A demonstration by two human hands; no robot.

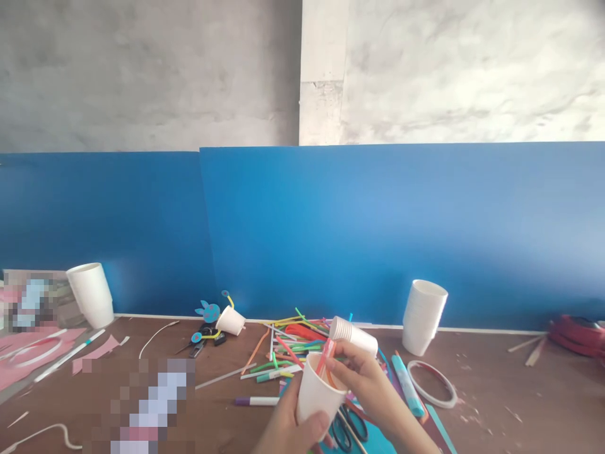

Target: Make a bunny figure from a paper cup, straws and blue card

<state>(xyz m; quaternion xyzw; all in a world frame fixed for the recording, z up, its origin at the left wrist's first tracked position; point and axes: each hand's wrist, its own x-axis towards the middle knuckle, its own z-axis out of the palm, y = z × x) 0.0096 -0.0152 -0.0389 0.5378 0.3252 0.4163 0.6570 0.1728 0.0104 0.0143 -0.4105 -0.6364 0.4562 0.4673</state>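
My left hand [283,422] is wrapped round a white paper cup [317,400], its mouth tilted up towards the right. Between the fingertips of my right hand [357,375] is a red straw [324,360], its lower part inside the cup's mouth. An orange piece also shows within the cup, partly hidden by my fingers. Just behind the hands lies a pile of colourful straws [288,347], with a stack of paper cups [354,335] on its side. Dark-handled scissors [354,424] lie under the cup on blue paper [378,438].
A stack of cups [423,318] stands right, near a roll of white tape [442,400] and a turquoise marker [407,384]. A decorated cup [230,321] lies back left; another cup stack [92,296] stands beyond. A blue partition [378,233] borders the table [510,410].
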